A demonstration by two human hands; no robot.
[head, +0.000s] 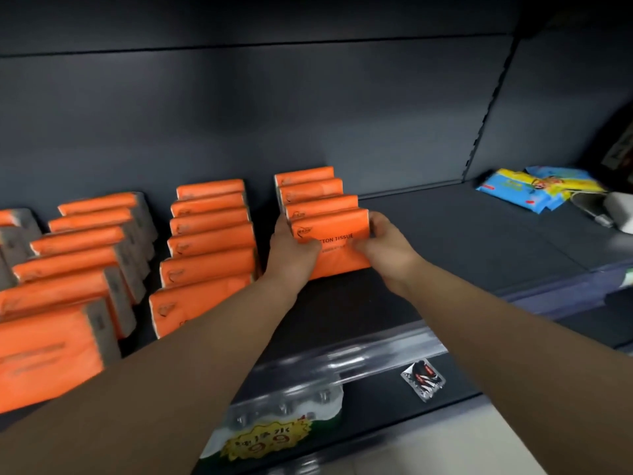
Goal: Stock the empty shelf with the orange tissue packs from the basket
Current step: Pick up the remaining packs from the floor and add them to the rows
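Mid-shelf, just right of the filled rows: both hands on one orange tissue pack (337, 260). Left hand (291, 250) wraps the pack's left side, thumb across the printed front face; right hand (387, 248) does likewise on the right side. Each grip is closed round the pack, fingers curled behind its edges. The pack stands upright, lower edge at the shelf (462, 241) surface, its back against a short row (311, 190) of three like packs running to the rear wall. Print reads "…TTON TISSUE", partly covered by the thumbs.

Toward the shelf's left end: a middle row (209, 234) of six orange packs, front to back; beyond it a left row (78, 255), grey side panels showing.

Back right corner: blue-and-yellow packets (534, 186) lying flat, a white object (620, 210) just beside them.

Front edge: a clear price rail (359, 354). On the lower shelf beneath, a clear bag with a yellow price sticker (274, 437) and a small silver packet (423, 378), well apart.
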